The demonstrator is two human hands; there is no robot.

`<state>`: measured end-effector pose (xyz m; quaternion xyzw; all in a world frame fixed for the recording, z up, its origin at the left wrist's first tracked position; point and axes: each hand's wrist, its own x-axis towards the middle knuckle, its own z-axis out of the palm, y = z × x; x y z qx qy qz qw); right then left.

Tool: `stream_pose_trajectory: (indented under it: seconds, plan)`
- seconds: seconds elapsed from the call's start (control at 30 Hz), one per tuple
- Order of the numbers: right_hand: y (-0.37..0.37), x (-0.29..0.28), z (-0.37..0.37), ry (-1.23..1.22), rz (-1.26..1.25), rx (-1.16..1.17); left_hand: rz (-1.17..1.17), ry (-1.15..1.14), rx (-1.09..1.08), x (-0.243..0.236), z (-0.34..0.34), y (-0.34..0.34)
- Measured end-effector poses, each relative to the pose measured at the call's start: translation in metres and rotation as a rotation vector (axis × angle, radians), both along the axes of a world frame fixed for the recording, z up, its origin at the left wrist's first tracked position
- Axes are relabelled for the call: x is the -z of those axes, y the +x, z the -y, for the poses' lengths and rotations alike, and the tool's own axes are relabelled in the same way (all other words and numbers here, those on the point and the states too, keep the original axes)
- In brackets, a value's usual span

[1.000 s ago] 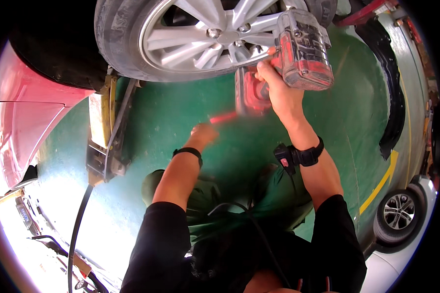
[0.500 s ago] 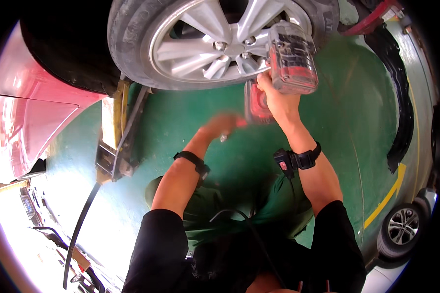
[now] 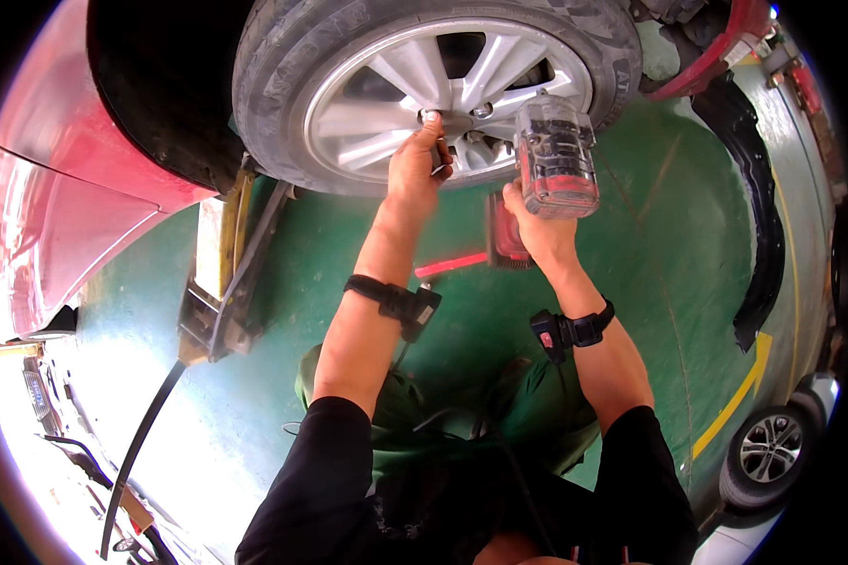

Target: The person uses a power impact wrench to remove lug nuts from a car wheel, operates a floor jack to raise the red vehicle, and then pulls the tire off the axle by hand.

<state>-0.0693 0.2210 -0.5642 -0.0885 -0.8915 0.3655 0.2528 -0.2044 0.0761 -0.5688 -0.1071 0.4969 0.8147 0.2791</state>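
A silver alloy wheel point(image 3: 415, 66) with a black tyre point(image 3: 297, 104) is at the top of the view. My left hand point(image 3: 416, 169) reaches to its hub, fingers pinched on a lug nut at the left hole; the fingers mostly hide the nut. A bit of metal glints at the curled fingers. My right hand point(image 3: 545, 226) grips a red and black cordless impact wrench by its handle, just below the rim. Its clear-and-black battery end point(image 3: 558, 155) is up towards me. A long red socket point(image 3: 450, 264) points left from the tool's head. Another lug nut point(image 3: 483, 110) shows at the hub.
A red car body panel point(image 3: 75, 198) stands at left, beside a yellow and grey jack point(image 3: 219, 254) with a dark handle. A black curved liner point(image 3: 763, 217) and a spare wheel point(image 3: 771, 447) lie at right on the green floor point(image 3: 631, 311).
My left hand has moved up from beside the red socket to the wheel's hub. My right hand and the impact wrench have dropped slightly away from the rim. The view has shifted a little.
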Motion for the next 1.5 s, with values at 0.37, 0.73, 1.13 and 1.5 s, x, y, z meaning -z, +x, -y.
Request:
stream_pose_trajectory:
  seconds: [0.37, 0.73, 1.13, 1.5]
  plan:
    - [0.003, -0.004, -0.001, 0.023, 0.049, -0.007, 0.212, 0.209, -0.068, -0.014, -0.007, 0.005]
    - [0.003, 0.013, -0.008, -0.515, 0.034, 0.073, 0.212, 0.351, -0.018, -0.009, -0.005, 0.001]
    - [0.002, 0.005, 0.000, -0.498, 0.094, 0.049, 0.107, 0.332, -0.047, -0.008, -0.005, -0.003]
    - [0.009, 0.014, -0.004, -0.262, 0.260, 0.014, 0.152, 0.293, -0.057, -0.009, 0.000, -0.004]
